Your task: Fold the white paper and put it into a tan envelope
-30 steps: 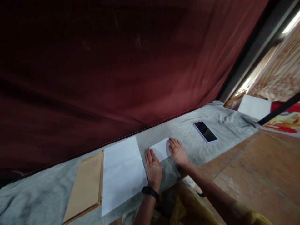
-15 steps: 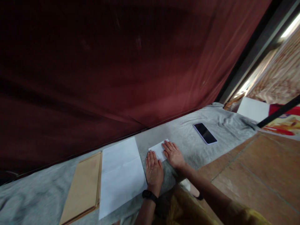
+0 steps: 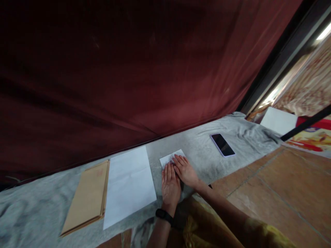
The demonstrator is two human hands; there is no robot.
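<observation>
White paper (image 3: 167, 159) on plush grey cloth (image 3: 198, 148)

Dim light, glare at upper right, shadowy upper left

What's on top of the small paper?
The left hand and right hand, laid flat with fingers close together. The far strip of the small paper shows; its near part is covered by the hands and can't be seen.
</observation>
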